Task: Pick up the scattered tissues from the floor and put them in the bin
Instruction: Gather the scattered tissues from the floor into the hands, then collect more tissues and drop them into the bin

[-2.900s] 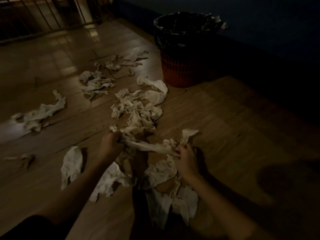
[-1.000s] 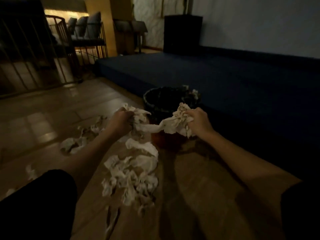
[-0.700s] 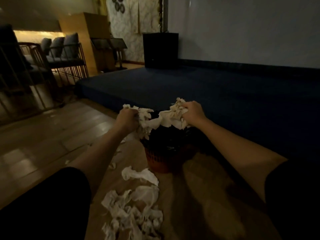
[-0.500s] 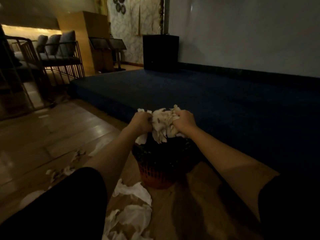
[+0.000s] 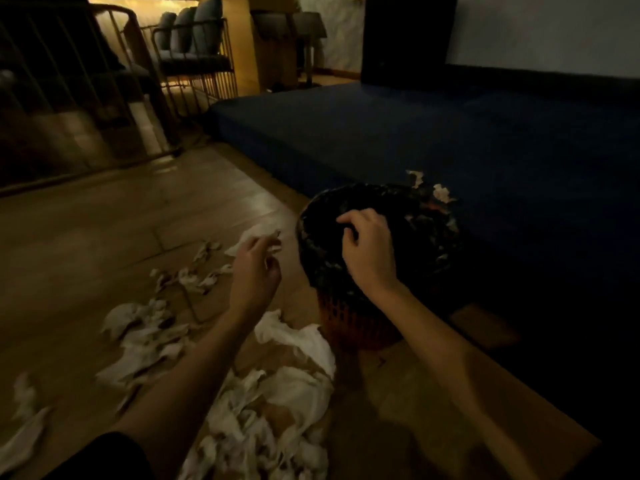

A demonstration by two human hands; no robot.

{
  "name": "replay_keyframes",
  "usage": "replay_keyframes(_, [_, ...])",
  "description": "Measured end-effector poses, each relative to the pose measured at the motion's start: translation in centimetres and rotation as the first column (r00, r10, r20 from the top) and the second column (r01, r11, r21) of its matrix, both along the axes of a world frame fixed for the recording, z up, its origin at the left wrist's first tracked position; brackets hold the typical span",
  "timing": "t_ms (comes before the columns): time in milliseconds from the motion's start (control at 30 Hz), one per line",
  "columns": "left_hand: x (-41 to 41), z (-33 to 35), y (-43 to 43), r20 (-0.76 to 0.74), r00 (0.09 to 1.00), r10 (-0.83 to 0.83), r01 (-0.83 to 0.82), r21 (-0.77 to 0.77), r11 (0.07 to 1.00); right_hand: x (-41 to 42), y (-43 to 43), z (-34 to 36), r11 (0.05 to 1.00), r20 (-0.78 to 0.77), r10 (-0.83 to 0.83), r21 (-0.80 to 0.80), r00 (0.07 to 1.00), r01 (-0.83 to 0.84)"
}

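A red mesh bin with a black liner stands on the wooden floor against a dark blue platform. My right hand hovers over the bin's mouth, fingers loosely curled and apart, holding nothing. My left hand hangs just left of the bin rim, fingers spread, empty. Crumpled white tissues lie in a heap on the floor below my left forearm. More tissues are scattered to the left. The inside of the bin is too dark to see into.
The low dark blue platform runs behind and right of the bin. Metal-framed chairs and railings stand at the back left. Small tissue scraps cling to the bin's far rim. Bare wooden floor spreads to the left.
Both hands carried a wad of tissues from the floor to above the bin and let it go. The hands are now empty and apart, and the view has tilted down.
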State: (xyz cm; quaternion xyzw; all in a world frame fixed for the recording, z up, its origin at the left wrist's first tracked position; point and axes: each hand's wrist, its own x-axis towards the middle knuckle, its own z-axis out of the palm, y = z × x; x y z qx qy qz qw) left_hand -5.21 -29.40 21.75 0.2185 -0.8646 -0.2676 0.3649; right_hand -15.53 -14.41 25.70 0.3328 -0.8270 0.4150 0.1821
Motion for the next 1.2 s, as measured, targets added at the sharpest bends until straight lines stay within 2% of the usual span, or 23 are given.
replay_keyframes(67, [2.8,-4.6,-0.5,0.205,0.979,0.011,-0.001,-0.051,0.999,3.6,-1.9,-2.4,0.975,-0.066,0.206,-0.065,0.976,-0.21])
replay_keyframes(100, [4.2,-7.1,-0.6,0.32,0.947,0.021,-0.003,-0.057,0.998,4.8,-3.1,-4.5,0.949,-0.051,0.31,-0.036,0.949,-0.312])
replay_keyframes(167, [6.8,-12.1,-0.9,0.569,0.815,0.11,-0.106,-0.04,0.994,6.5,-4.9,-9.8,0.875,0.067,0.468,0.105,0.881,-0.473])
replay_keyframes(200, [8.3,-14.1,-0.7,0.67,0.727,0.148,-0.186,-0.016,0.983,6.9,-5.5,-12.8,0.817,0.182,0.513,0.197,0.839,-0.542])
replay_keyframes(267, [11.0,-17.5,0.1,0.775,0.621,0.114,-0.328,0.125,0.936,6.9,-5.5,-18.4,0.682,0.427,0.485,0.362,0.763,-0.636])
replay_keyframes(333, [13.2,-19.6,1.0,0.836,0.548,0.001,-0.386,0.251,0.888,5.9,-4.7,-22.8,0.573,0.573,0.338,0.504,0.747,-0.646])
replay_keyframes(400, [14.5,-20.5,1.6,0.881,0.468,-0.071,-0.369,0.267,0.89,5.0,-3.6,-24.8,0.452,0.629,0.184,0.628,0.755,-0.633])
replay_keyframes(433, [15.1,-21.0,1.8,0.9,0.43,-0.073,-0.361,0.246,0.899,5.0,-3.3,-25.1,0.391,0.629,0.16,0.667,0.761,-0.634])
replay_keyframes(467, [15.3,-21.3,2.0,0.908,0.415,-0.055,-0.353,0.217,0.91,5.0,-3.1,-25.2,0.37,0.604,0.162,0.696,0.78,-0.616])
replay_keyframes(533, [15.6,-22.1,2.7,0.87,0.492,0.022,-0.339,0.168,0.926,5.8,-2.8,-25.2,0.433,0.474,0.225,0.734,0.852,-0.523])
replay_keyframes(600, [15.8,-22.5,4.0,0.746,0.659,0.099,-0.31,0.149,0.939,6.9,-2.5,-25.7,0.538,0.39,0.333,0.67,0.859,-0.512])
replay_keyframes(667, [16.0,-22.2,5.4,0.633,0.766,0.114,-0.28,0.168,0.945,8.4,-2.1,-26.1,0.594,0.487,0.37,0.53,0.791,-0.605])
replay_keyframes(733, [16.5,-21.3,5.7,0.595,0.794,0.124,-0.305,0.214,0.928,9.4,-2.2,-26.0,0.611,0.562,0.386,0.439,0.732,-0.659])
replay_keyframes(833, [18.4,-19.9,4.2,0.575,0.787,0.224,-0.396,0.193,0.898,10.0,-3.7,-25.1,0.653,0.601,0.426,0.312,0.676,-0.69])
replay_keyframes(933, [21.8,-18.4,1.9,0.567,0.747,0.348,-0.517,0.165,0.84,11.2,-6.2,-23.0,0.65,0.59,0.465,0.278,0.66,-0.707])
replay_keyframes(1100, [27.2,-17.1,-0.2,0.693,0.574,0.436,-0.706,0.148,0.692,16.2,-10.7,-20.0,0.512,0.584,0.605,0.236,0.541,-0.826])
replay_keyframes(1200, [30.2,-17.2,0.6,0.805,0.501,0.318,-0.75,0.22,0.624,19.8,-11.2,-19.6,0.383,0.695,0.59,0.206,0.41,-0.901])
